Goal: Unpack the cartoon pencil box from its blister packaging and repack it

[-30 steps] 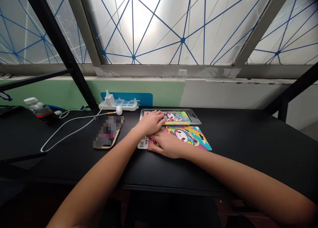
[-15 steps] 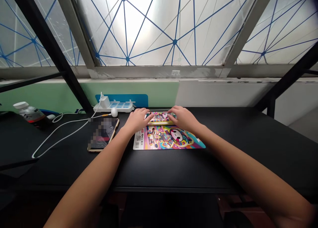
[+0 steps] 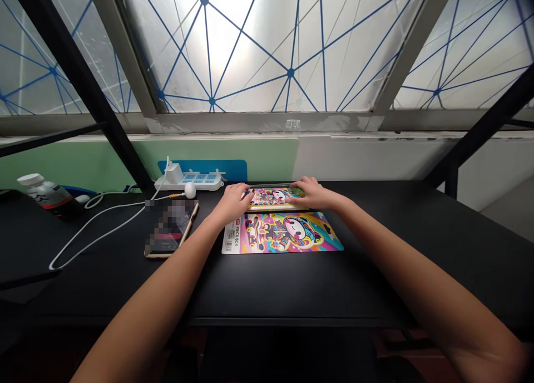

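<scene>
A colourful pencil box [image 3: 266,197] with a cartoon figure on its lid lies flat at the back of the black desk. My left hand [image 3: 232,202] grips its left end, thumb at the front and fingers towards the back edge. At the right end my right hand [image 3: 314,194] holds it the same way, thumb along the front part of the lid. Just in front lies a flat, bright card [image 3: 287,232] printed with the words PENCIL BOX and a similar figure. Neither hand is on the card. The box's ends are partly hidden under my fingers.
Left of my arm lies a phone [image 3: 173,227], its screen blurred. Behind it stand a white power strip [image 3: 204,181] and a small white round object [image 3: 189,190]. A looping white cable [image 3: 85,227] and a capped bottle [image 3: 48,196] are further left. Black frame bars [image 3: 83,82] flank the desk.
My right hand has slid right along the pencil box to its right end, uncovering more of the lid. My left hand keeps its hold. The whole view has shifted slightly.
</scene>
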`<state>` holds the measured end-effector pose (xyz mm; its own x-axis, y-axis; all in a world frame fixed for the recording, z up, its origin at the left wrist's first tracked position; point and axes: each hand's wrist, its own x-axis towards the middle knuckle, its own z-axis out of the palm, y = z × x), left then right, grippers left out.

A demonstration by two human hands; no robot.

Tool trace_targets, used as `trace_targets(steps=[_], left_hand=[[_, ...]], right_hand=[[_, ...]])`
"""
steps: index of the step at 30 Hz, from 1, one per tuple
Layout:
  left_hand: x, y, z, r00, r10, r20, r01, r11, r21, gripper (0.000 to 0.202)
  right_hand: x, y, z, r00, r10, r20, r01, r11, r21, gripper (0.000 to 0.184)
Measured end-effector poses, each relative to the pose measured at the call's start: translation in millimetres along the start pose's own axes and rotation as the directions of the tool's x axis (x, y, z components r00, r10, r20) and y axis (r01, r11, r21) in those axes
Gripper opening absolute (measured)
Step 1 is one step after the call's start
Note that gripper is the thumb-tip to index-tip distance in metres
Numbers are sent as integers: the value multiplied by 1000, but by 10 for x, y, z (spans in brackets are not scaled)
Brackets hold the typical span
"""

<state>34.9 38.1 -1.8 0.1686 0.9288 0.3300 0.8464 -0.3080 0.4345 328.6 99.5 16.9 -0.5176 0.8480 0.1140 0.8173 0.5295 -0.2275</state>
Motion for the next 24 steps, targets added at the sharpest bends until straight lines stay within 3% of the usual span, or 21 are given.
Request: trace_targets(steps=[9, 15, 21, 24], left_hand=[[39, -72, -55, 999, -52, -2, 51, 997, -65, 47], [53, -115, -74, 998, -54, -21, 52, 995, -87, 43], [15, -112, -171, 997, 12, -83, -19, 996, -83, 51], [-11, -64, -240, 988, 97, -123, -106, 992, -65, 46]], right_hand=[[43, 10, 30, 999, -5, -41, 6, 999, 35, 69], [5, -66, 25, 990, -6, -139, 12, 999, 39, 67], [-68, -127, 35, 966, -13, -258, 25, 999, 44, 65], [-95, -176, 16, 951, -30, -309, 40, 999, 26, 54]])
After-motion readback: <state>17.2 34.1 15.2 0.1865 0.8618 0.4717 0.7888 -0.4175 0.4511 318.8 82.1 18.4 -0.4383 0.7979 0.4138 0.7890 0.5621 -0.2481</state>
